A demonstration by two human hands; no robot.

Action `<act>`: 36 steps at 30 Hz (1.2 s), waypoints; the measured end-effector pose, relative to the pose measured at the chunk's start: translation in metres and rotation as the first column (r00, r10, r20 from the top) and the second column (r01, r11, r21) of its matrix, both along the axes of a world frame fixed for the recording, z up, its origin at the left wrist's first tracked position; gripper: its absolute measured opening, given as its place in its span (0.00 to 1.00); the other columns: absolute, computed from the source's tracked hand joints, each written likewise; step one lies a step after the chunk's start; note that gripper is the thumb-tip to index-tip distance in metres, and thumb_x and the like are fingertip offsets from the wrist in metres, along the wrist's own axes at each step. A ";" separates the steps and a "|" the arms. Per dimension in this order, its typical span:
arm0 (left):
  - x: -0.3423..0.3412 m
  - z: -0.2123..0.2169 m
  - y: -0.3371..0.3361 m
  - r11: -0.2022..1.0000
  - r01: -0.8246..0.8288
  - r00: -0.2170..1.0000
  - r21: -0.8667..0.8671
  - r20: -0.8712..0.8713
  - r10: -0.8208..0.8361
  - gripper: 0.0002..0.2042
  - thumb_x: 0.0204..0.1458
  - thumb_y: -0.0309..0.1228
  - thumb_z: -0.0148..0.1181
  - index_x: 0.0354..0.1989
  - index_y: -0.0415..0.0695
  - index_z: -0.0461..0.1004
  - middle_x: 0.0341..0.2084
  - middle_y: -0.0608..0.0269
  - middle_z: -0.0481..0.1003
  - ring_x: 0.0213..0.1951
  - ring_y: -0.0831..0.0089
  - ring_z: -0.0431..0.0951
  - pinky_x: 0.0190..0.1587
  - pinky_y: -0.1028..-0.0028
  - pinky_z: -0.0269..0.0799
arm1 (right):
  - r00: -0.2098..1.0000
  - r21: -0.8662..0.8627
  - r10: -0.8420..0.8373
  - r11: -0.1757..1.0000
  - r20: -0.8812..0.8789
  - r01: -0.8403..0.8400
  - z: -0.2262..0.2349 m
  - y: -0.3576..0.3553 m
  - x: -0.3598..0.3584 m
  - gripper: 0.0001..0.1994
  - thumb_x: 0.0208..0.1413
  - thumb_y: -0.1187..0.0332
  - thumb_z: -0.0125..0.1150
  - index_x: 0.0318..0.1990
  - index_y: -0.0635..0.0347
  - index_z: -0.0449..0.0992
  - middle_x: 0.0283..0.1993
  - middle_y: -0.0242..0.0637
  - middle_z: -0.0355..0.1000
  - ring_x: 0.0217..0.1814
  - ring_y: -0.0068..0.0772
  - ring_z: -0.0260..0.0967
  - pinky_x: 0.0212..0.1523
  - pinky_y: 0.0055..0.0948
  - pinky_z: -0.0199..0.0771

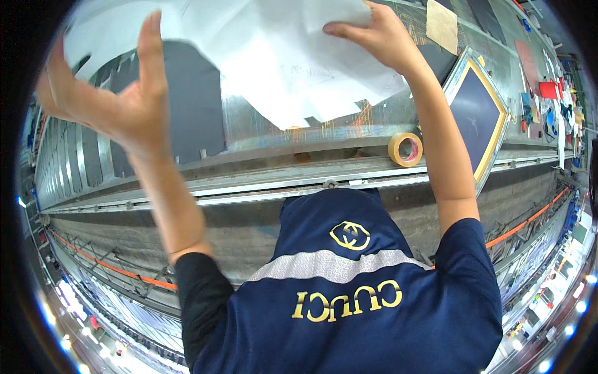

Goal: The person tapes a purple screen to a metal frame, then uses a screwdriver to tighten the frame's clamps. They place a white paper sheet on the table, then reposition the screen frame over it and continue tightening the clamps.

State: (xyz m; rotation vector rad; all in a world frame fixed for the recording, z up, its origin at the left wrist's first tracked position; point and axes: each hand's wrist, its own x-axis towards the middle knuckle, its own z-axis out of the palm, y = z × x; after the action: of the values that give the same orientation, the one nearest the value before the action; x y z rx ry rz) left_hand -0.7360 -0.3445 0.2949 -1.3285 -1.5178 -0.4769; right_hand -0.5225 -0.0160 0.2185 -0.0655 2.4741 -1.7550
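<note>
- Nearest to the lens is the person's own dark blue shirt (349, 299), with a grey band across the chest, filling the lower middle of the view; both bare forearms rise from it toward the workbench.
- Far left, the left hand (118, 103) is held up, palm open and fingers spread. It blurs a little, and I cannot tell whether the thumb side touches the sheet's left edge or stands just off it.
- Beside that hand, dark grey fabric panels (193, 106) lie flat on the metal workbench (261, 134), their lower edges running close to the bench's near edge.
- Across the top middle hangs a large white paper sheet (274, 56), lifted above the bench, with its jagged lower edge ending over the bench's bare metal.
- The right hand (374, 34) pinches the sheet's upper right part, fingers curled over the paper.
- Right of that forearm a roll of yellowish tape (405, 149) stands near the bench's front rail (261, 184).
- Further right lies a dark board in a yellow frame (476, 112), tilted, with one corner reaching the rail.
- The strip of bench between the panels and the tape is open.
</note>
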 end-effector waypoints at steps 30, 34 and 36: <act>0.072 -0.388 0.029 0.893 0.061 -0.165 -0.445 0.878 0.449 0.18 0.45 0.33 0.75 0.43 0.38 0.80 0.30 0.57 0.83 0.33 0.70 0.83 0.41 0.70 0.76 | 0.568 0.509 -0.783 0.607 0.253 0.610 -0.323 0.043 0.096 0.30 0.41 0.52 0.79 0.47 0.65 0.79 0.34 0.39 0.80 0.36 0.30 0.79 0.41 0.30 0.78; 0.069 -0.389 0.024 0.894 0.042 -0.332 -0.446 0.838 0.433 0.17 0.43 0.35 0.77 0.38 0.37 0.81 0.29 0.59 0.83 0.31 0.71 0.82 0.39 0.72 0.75 | 0.567 0.332 -0.664 0.742 0.488 0.582 -0.305 0.033 0.115 0.22 0.47 0.58 0.77 0.43 0.66 0.80 0.30 0.36 0.78 0.31 0.22 0.73 0.33 0.24 0.74; 0.067 -0.389 0.023 0.902 0.063 -0.422 -0.428 0.807 0.412 0.17 0.43 0.35 0.78 0.36 0.36 0.81 0.28 0.60 0.82 0.30 0.73 0.80 0.37 0.73 0.74 | 0.569 0.389 -0.666 0.745 0.483 0.541 -0.303 0.027 0.130 0.21 0.44 0.54 0.78 0.37 0.63 0.83 0.29 0.37 0.80 0.28 0.26 0.76 0.35 0.30 0.77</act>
State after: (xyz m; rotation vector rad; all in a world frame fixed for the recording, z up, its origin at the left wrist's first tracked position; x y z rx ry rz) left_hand -0.6690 -0.3215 -0.0944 -0.3507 -3.4242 -1.5046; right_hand -0.3921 0.0106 -0.0849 1.3142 2.2522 -1.3337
